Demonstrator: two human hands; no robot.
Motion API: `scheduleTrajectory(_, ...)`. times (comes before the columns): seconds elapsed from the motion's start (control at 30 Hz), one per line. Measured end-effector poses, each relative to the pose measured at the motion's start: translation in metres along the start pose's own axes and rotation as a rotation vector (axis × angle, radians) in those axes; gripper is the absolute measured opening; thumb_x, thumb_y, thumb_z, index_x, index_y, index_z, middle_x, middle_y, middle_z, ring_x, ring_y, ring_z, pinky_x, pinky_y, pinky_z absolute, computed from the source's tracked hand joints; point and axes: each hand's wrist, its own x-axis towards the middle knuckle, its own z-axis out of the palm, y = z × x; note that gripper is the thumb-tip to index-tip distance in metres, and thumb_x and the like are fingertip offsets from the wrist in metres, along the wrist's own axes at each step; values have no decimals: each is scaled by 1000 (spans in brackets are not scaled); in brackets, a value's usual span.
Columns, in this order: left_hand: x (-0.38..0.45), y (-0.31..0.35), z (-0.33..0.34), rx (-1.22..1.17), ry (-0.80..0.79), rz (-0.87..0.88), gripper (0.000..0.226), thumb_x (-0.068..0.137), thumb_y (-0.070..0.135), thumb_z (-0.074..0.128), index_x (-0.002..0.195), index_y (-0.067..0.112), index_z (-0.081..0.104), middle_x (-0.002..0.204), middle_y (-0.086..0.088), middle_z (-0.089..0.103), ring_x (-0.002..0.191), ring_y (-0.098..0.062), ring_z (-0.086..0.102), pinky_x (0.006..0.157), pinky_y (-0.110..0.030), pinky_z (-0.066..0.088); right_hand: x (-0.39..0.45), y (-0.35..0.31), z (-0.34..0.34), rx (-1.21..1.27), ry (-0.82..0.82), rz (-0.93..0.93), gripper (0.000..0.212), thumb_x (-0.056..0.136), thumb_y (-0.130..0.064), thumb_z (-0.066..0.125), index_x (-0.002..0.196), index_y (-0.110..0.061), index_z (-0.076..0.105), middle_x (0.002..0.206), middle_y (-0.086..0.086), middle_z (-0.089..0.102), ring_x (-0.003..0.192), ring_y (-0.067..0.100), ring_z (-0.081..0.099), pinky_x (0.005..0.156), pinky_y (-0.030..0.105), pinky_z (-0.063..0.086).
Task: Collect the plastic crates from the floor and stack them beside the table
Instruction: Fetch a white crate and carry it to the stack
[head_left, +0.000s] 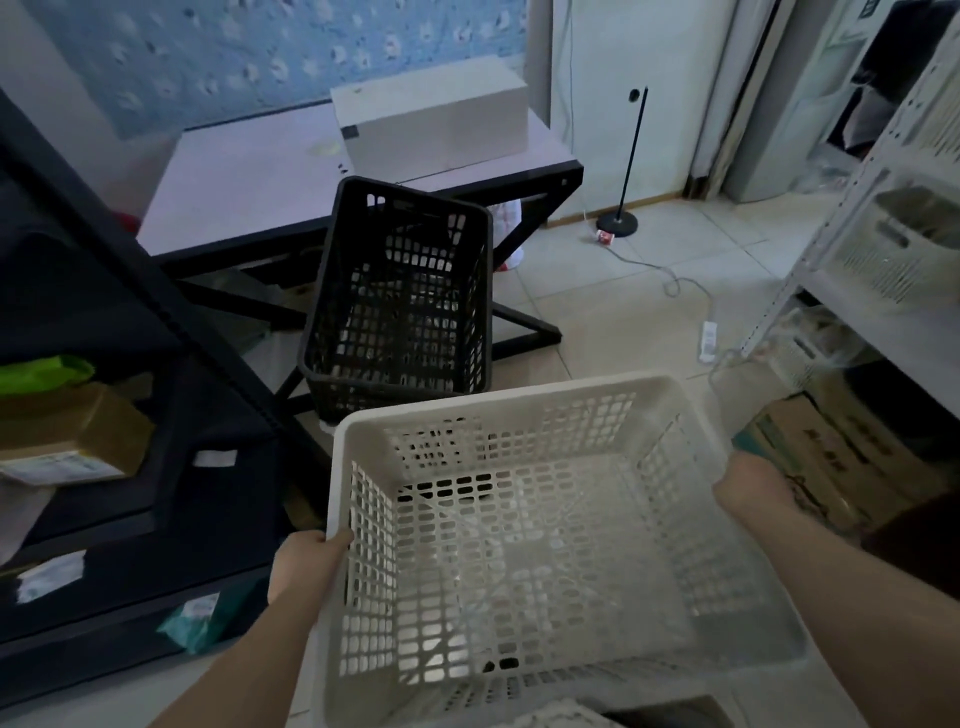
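I hold a white plastic crate (545, 525) in front of me, its open top facing up and nothing inside it. My left hand (306, 566) grips its left rim. My right hand (748, 493) grips its right rim. Beyond it a black plastic crate (400, 296) stands tilted on the floor, right against the front of the table (249, 192). The black crate holds nothing. A sliver of white shows under its near bottom edge.
A white box (431, 117) lies on the table. Dark shelving (104, 415) with packages stands on the left. A light metal rack (883, 208) with white baskets stands on the right, with a cardboard box (831, 457) below it. A power strip (707, 340) with cable and a floor stand (617, 223) sit on the tiles.
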Motion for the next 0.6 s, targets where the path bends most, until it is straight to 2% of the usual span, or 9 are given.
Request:
scheduleTrajectory(0.03,-1,5,4,0,14,-4,54,85,21,63,48,14,24,47,-4,26,45,-18,28,51,-27,17,8,0,-2,-14,-4,0,20,89,-3,50,69,-3,49,92,20,60,78,26,50,65,27,41)
scheduleTrajectory(0.1,-1,18,14,-13,44,-31,52,85,23,62,49,14,25,48,-5,29,47,-19,31,52,-27,18,31,-2,-8,-33,-21,-12,20,90,-3,48,70,-5,44,82,12,50,78,24,47,65,26,39)
scheduleTrajectory(0.2,-14,37,33,-15,94,-72,49,84,25,62,52,12,27,52,-8,32,52,-18,35,54,-27,20,71,-3,-22,-62,-72,-88,6,90,-5,47,85,-4,49,96,14,53,82,24,46,69,25,38)
scheduleTrajectory(0.27,-31,45,51,-20,136,-109,50,83,25,62,53,13,25,51,-6,27,50,-17,30,53,-27,17,98,-3,-36,-77,-100,-149,23,91,-6,46,69,-10,41,112,19,58,88,27,52,72,26,40)
scheduleTrajectory(0.33,-53,54,68,-43,177,-172,49,82,25,63,52,12,27,50,-6,28,48,-18,31,52,-27,18,120,-2,-53,-87,-112,-200,31,92,-8,46,63,-13,34,116,20,58,93,29,55,73,27,39)
scheduleTrajectory(0.43,-83,66,92,-92,237,-255,45,82,27,64,51,9,37,53,-10,38,49,-21,40,51,-29,24,146,1,-77,-95,-124,-289,13,92,-11,47,80,-7,44,115,21,59,92,30,56,71,29,38)
scheduleTrajectory(0.53,-112,78,115,-125,251,-326,39,84,30,63,55,8,49,55,-12,50,52,-23,50,53,-29,32,165,1,-97,-77,-128,-400,24,91,-13,51,69,-11,44,113,26,61,90,33,57,74,34,42)
scheduleTrajectory(0.57,-122,81,122,-138,267,-340,39,84,30,63,54,9,48,54,-12,50,51,-23,49,53,-28,32,171,1,-100,-94,-130,-427,22,90,-12,53,70,-9,46,114,27,61,97,36,59,78,36,45)
scheduleTrajectory(0.6,-130,83,128,-148,292,-346,41,84,28,64,52,11,43,53,-11,46,50,-22,46,52,-28,29,175,1,-102,-119,-134,-444,13,89,-11,55,78,-5,52,116,27,60,104,37,60,81,36,46)
